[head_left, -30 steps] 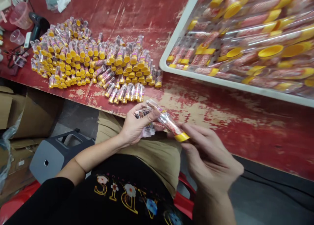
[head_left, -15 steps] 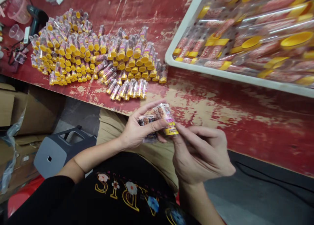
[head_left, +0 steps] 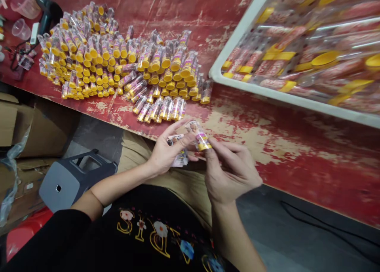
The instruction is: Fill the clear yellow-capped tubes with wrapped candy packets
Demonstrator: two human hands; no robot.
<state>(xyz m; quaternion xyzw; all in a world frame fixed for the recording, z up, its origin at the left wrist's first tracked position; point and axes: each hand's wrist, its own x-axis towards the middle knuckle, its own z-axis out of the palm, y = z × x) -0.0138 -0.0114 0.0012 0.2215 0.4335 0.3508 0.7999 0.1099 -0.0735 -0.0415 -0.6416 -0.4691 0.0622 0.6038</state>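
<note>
- The right hand (head_left: 230, 173) pinches a small clear tube (head_left: 199, 135) by its yellow cap.
- The left hand (head_left: 166, 153) touches the tube too and holds little stickers (head_left: 178, 149).
- The tube is just above the red table's (head_left: 297, 145) edge.
- A big pile of tubes (head_left: 118, 62) lies farther away.

A worn red bench (head_left: 297, 145) with paint scraped down to bare wood fills the upper view. Below its edge lie a grey floor (head_left: 297, 232), cardboard boxes (head_left: 18, 121) at left, a grey plastic stool (head_left: 71, 177) and a red seat (head_left: 20, 236).
</note>
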